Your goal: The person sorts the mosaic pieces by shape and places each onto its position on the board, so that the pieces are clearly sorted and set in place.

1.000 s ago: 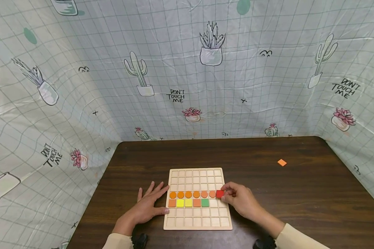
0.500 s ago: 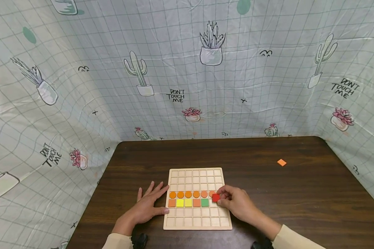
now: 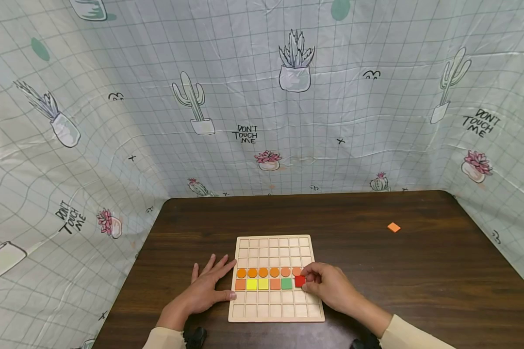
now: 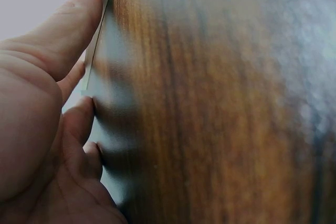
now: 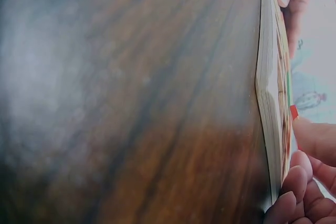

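A wooden grid board (image 3: pixel 276 315) lies on the dark table. My right hand (image 3: pixel 334 289) pinches a red square tile (image 3: pixel 299 281) between thumb and fingers, over the cell just right of a green square tile (image 3: pixel 286 284). In the right wrist view, the tile's red edge (image 5: pixel 294 112) shows at the thumb tip, and the other fingers lie by the board's side. With its fingers spread, my left hand (image 3: pixel 201 293) rests at the board's left side, its thumb and index fingertip at the edge.
A row of orange round pieces (image 3: pixel 263 273) runs across the board's middle. Below it sit orange square tiles (image 3: pixel 240 284) and yellow square tiles (image 3: pixel 252 284). One loose orange tile (image 3: pixel 394 227) lies at the table's back right. A patterned cloth (image 3: pixel 227 160) hangs behind and beside the table.
My right hand has carried the red tile left and toward me, from the right end of the round pieces' row to beside the green tile. My left hand has stayed put.
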A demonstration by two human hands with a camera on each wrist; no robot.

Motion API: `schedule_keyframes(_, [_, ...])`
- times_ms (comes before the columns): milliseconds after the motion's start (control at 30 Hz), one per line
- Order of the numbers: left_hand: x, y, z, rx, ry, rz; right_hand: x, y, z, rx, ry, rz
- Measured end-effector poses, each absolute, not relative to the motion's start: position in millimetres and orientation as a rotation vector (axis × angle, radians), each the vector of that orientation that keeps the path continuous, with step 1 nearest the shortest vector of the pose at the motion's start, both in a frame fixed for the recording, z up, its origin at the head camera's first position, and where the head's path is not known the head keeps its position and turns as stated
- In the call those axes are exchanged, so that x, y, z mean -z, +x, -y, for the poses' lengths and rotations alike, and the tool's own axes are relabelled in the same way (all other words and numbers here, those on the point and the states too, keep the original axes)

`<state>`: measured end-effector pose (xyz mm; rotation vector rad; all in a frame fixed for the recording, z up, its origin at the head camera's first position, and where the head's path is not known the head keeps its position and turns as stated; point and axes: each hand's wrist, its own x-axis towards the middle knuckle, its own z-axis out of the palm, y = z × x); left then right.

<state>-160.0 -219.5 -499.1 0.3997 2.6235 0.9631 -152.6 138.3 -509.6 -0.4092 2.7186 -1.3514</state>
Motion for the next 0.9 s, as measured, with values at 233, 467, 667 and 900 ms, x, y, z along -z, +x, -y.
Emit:
schedule_keyframes(233, [497.6,-159.4,219.2,-0.973,0.4,-2.624,509.6,-152.2,-137.5,1.293,-0.447,-2.762])
schedule_keyframes(467, [496.4,-159.2,218.8,-0.968,0.399,-2.622,510.5,-152.5,-136.8,1.257,-0.454,-2.778])
schedule_keyframes(667, [496.4,-159.4,218.6,-0.966,0.4,-2.628,511.0,-152.9,-137.0,1.245,-0.465,-2.781])
schedule_keyframes(900, [497.4,-159.5,218.7,-0.956,0.386,-2.627,511.0,-153.1,-135.7,1.236,-0.451,-2.79])
